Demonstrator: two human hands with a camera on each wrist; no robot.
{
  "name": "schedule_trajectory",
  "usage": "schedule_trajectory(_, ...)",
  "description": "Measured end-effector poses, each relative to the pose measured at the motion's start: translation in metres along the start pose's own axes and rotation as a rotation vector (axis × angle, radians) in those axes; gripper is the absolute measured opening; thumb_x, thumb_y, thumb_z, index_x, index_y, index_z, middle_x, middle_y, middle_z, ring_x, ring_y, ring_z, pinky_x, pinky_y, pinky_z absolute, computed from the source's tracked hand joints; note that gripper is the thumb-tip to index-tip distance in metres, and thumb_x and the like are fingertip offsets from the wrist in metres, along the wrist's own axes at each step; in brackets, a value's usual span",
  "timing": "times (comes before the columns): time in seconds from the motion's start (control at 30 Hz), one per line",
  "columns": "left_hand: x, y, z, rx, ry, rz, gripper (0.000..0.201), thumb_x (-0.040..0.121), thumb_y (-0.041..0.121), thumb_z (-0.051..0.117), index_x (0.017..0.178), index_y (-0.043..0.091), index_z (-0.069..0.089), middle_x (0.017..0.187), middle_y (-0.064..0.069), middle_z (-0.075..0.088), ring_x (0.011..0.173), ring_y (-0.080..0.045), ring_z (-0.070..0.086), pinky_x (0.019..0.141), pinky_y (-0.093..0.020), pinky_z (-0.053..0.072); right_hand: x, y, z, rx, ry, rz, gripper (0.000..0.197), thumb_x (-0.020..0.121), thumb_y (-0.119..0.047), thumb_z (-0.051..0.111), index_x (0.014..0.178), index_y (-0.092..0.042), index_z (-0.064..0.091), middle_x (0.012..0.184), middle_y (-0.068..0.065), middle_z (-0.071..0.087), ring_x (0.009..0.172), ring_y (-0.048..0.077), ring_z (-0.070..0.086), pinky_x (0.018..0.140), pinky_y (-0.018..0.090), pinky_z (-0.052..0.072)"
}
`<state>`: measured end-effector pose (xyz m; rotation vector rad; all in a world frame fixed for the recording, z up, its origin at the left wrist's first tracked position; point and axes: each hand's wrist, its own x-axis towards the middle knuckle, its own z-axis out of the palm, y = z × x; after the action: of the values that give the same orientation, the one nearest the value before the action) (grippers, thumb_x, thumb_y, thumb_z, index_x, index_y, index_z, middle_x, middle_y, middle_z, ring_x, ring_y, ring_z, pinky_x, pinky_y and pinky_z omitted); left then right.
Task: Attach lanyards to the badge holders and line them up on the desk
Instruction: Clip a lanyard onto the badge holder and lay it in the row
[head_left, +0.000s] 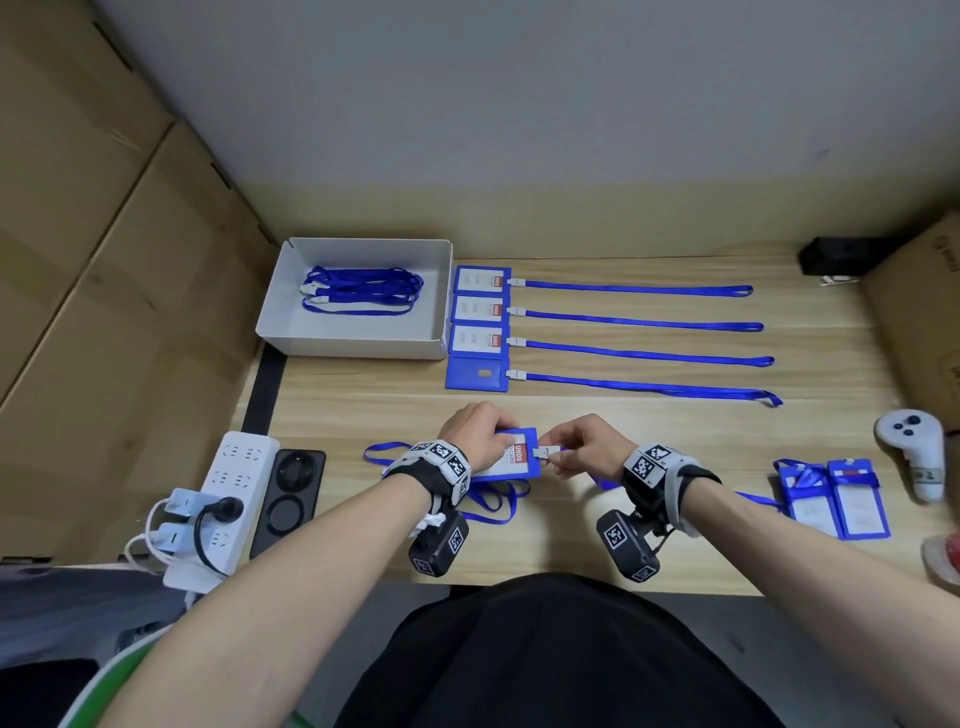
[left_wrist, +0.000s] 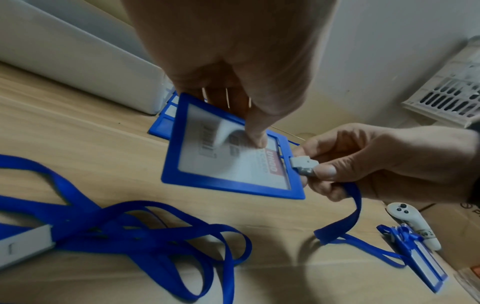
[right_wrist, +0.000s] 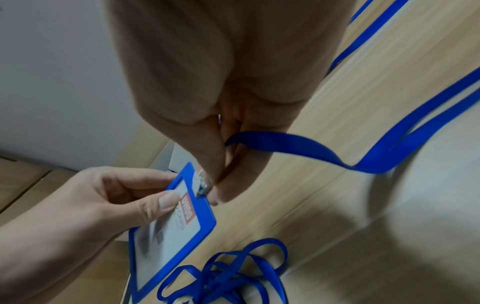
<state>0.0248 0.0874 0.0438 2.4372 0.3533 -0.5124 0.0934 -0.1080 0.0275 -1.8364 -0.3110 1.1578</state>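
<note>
My left hand (head_left: 480, 434) pinches a blue badge holder (head_left: 514, 457) (left_wrist: 228, 156) (right_wrist: 171, 232) just above the desk, thumb on its clear face. My right hand (head_left: 582, 447) pinches the white clip (head_left: 545, 452) (left_wrist: 303, 164) (right_wrist: 202, 187) of a blue lanyard (left_wrist: 348, 218) (right_wrist: 311, 150) at the holder's slotted edge. Several finished badge holders (head_left: 478, 327) with straight lanyards (head_left: 639, 322) lie in a row behind. Loose lanyards (head_left: 488, 499) (left_wrist: 145, 238) (right_wrist: 223, 273) lie tangled under my left wrist.
A white tray (head_left: 358, 348) at the back left holds more lanyards (head_left: 363, 291). Two more badge holders (head_left: 836, 499) lie at the right beside a white controller (head_left: 914, 452). A power strip (head_left: 218, 499) and a black phone (head_left: 291, 499) lie at the left. Cardboard boxes flank the desk.
</note>
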Motion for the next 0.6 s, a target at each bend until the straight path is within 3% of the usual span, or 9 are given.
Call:
schedule_trajectory(0.1,-0.002,0.001,-0.005,0.056,0.014,-0.001,0.020,0.092,0.027,0.062,0.108,0.030,0.074,0.109,0.006,0.072,0.100,-0.019,0.063,0.084,-0.038,0.054,0.004,-0.003,0.002,-0.018,-0.039,-0.008,0.019,0.087,0.007,0.064,0.102,-0.001,0.071,0.077,0.005,0.071,0.062,0.008,0.064,0.067,0.020,0.054)
schedule_trajectory(0.23,-0.004,-0.005,-0.006,0.024,0.004,-0.015,0.021,0.092,0.027,0.062,0.111,0.029,0.073,0.112,0.004,0.071,0.102,-0.019,0.063,0.086,-0.039,0.054,0.012,-0.001,0.008,0.021,-0.002,-0.002,0.015,0.091,0.000,0.064,0.102,0.006,0.072,0.078,0.012,0.069,0.062,0.011,0.063,0.067,0.022,0.056)
schedule_trajectory(0.43,0.001,-0.016,-0.003,-0.121,0.026,-0.031,0.024,0.092,0.026,0.064,0.116,0.023,0.071,0.118,0.002,0.069,0.108,-0.018,0.062,0.094,-0.037,0.051,0.028,-0.003,0.013,-0.034,0.081,0.005,0.014,0.091,0.002,0.061,0.098,0.005,0.074,0.072,0.013,0.067,0.052,0.006,0.058,0.053,0.017,0.049)
schedule_trajectory(0.6,0.009,-0.034,0.004,-0.114,0.199,0.013,0.041,0.092,0.015,0.059,0.132,0.019,0.060,0.133,0.000,0.056,0.126,-0.019,0.046,0.107,-0.031,0.038,0.052,0.001,0.016,0.063,0.298,0.064,0.011,0.092,-0.001,0.062,0.089,-0.004,0.073,0.064,0.004,0.062,0.051,0.007,0.052,0.044,0.013,0.040)
